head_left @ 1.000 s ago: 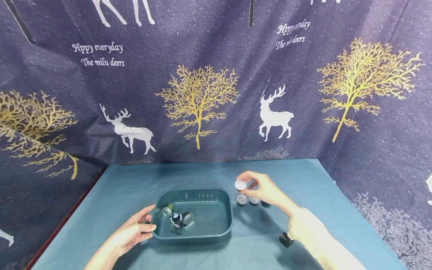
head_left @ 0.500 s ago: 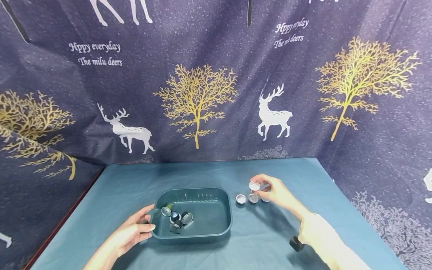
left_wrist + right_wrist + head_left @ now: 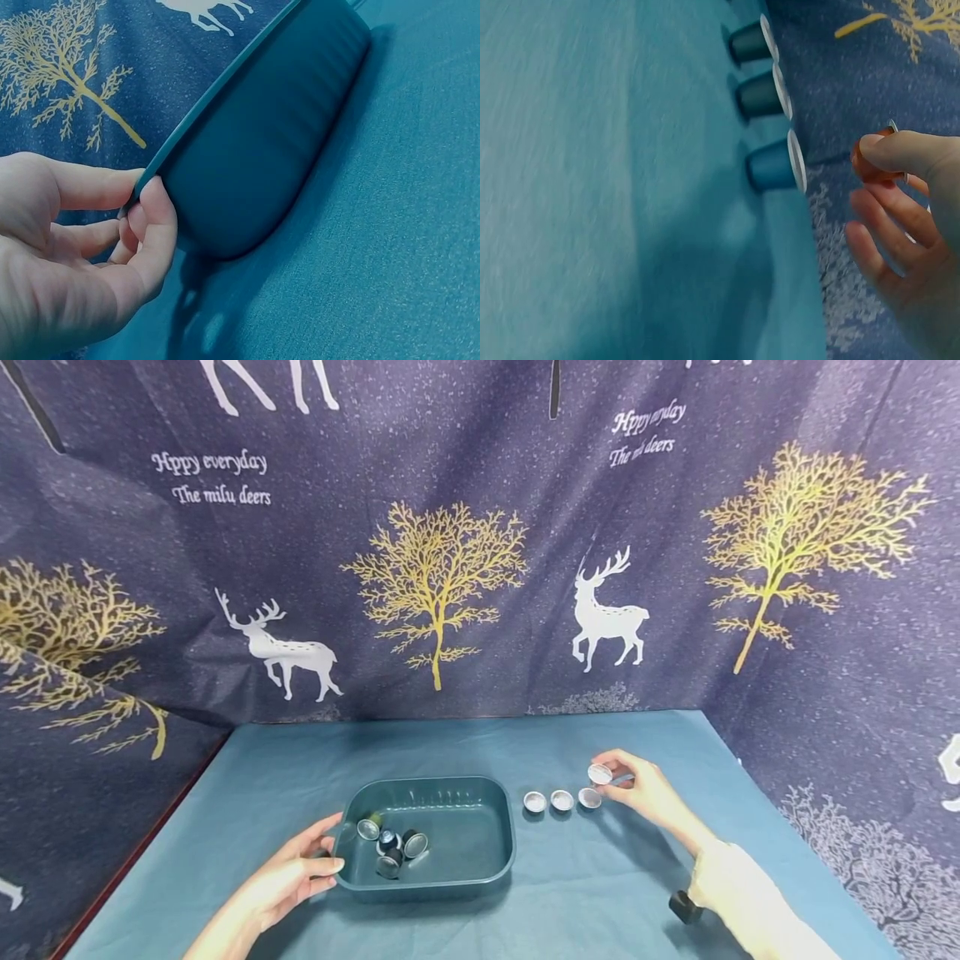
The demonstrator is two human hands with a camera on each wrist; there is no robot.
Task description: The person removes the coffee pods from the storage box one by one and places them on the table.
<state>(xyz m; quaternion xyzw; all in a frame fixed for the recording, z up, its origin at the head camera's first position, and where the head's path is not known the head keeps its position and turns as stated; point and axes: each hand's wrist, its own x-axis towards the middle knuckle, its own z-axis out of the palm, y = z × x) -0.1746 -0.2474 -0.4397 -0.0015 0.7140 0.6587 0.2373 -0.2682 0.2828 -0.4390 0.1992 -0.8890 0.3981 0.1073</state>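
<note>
My left hand pinches the left rim of a dark green rectangular tray; in the left wrist view thumb and fingers close on that rim. My right hand holds a coffee capsule in the air, silver lid up; the right wrist view shows its body as orange-brown. Below it three capsules stand lid-up in a row on the table: a left one, a middle one and a right one, the last just under the held capsule. Inside the tray's left part lie several tipped capsules.
A teal cloth covers the table. Behind and beside it hangs a dark blue curtain with deer and trees printed on it. A small black block-like item shows beside the right sleeve.
My right hand has carried the held capsule rightward along the row, from above the left capsule to above the right one. The left hand and tray have stayed put.
</note>
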